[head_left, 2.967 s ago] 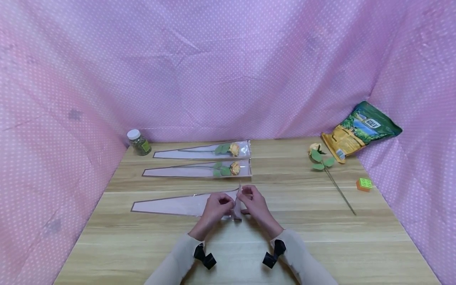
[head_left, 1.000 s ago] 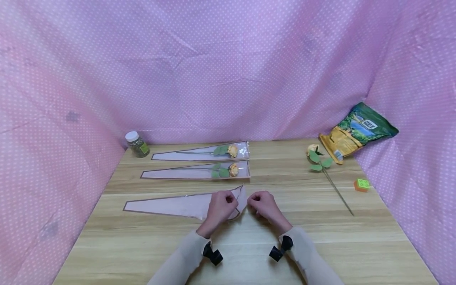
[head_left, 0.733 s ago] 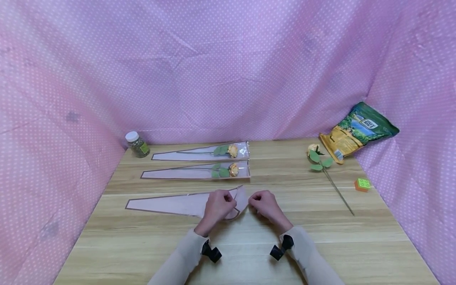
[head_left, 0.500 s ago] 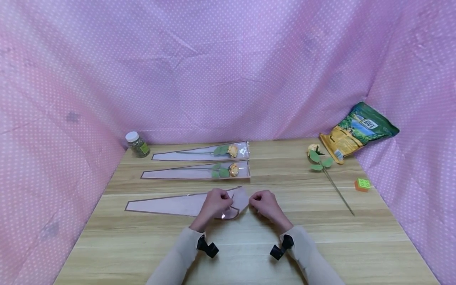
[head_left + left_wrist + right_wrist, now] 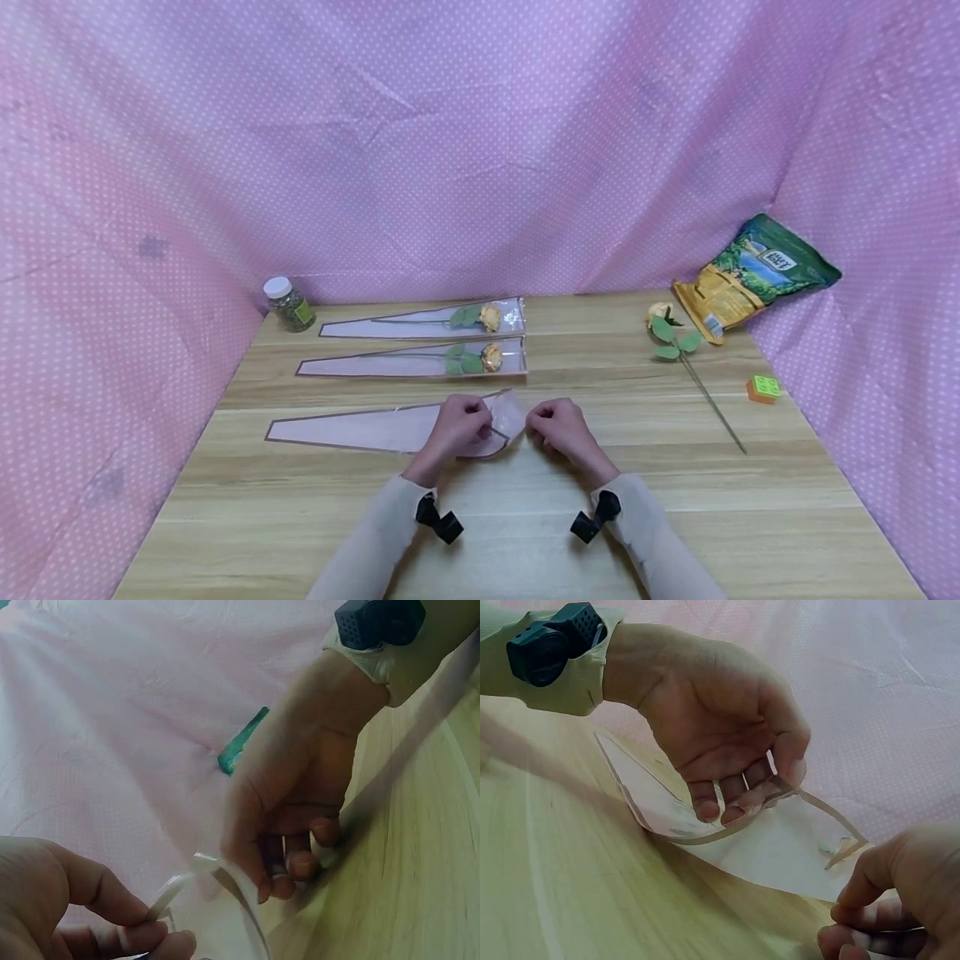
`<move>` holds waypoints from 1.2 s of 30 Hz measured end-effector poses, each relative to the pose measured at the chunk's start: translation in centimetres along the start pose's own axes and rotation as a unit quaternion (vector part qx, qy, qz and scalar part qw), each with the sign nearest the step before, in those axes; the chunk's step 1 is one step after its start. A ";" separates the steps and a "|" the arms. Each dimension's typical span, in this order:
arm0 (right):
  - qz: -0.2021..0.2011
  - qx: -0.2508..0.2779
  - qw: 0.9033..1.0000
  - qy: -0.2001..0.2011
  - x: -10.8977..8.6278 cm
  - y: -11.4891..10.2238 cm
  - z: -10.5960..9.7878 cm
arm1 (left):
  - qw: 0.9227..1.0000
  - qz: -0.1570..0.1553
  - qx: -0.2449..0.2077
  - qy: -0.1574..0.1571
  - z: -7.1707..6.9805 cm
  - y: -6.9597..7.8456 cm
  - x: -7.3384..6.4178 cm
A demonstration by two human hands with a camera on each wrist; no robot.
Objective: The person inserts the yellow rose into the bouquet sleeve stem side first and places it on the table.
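Note:
A tapered clear flower sleeve with a brown border lies in front of me, its narrow end to the left and its wide mouth between my hands. My left hand pinches the upper layer's edge at the mouth; in the right wrist view that bordered edge bows upward from its fingertips. My right hand pinches the other layer's edge, drawn out to a point on the right. Between the two layers a gap shows. Beyond it, two filled sleeves each hold a peach rose with green leaves.
A loose rose lies at the right, its stem slanting toward me. Behind it a green and yellow bag leans on the pink dotted cloth. A toy brick sits near the right edge, a white-lidded jar at the far left.
My hands started close together at the sleeve's mouth; the right has since moved right, drawing out one layer. The left has shifted slightly, and the mouth is spread wider.

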State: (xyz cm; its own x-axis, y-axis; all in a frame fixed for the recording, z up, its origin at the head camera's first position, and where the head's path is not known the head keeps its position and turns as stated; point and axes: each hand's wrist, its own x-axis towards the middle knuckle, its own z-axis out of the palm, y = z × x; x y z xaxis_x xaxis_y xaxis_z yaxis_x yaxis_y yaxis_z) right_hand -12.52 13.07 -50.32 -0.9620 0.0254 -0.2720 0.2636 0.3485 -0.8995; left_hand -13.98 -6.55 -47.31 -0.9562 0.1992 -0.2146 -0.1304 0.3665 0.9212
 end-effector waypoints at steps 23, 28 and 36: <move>-0.007 0.012 1.000 0.006 0.6 0.2 -0.7 | 0.977 0.005 0.215 -0.002 0.6 1.9 -1.0; -0.004 0.003 1.000 0.005 0.5 0.2 -0.7 | 0.972 0.020 0.232 0.001 0.7 2.3 -1.5; -0.011 -0.006 1.000 0.005 0.5 0.3 -0.5 | 0.962 0.013 0.274 -0.006 1.1 2.8 -2.1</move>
State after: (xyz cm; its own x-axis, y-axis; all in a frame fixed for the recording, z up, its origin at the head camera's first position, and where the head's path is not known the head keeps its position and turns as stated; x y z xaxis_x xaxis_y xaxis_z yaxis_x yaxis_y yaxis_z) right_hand -12.99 13.65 -50.52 -0.9680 0.0270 -0.2493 0.2421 0.3597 -0.9011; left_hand -12.04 -4.92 -44.70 -0.9538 0.2235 -0.2009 0.0539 0.7848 0.6173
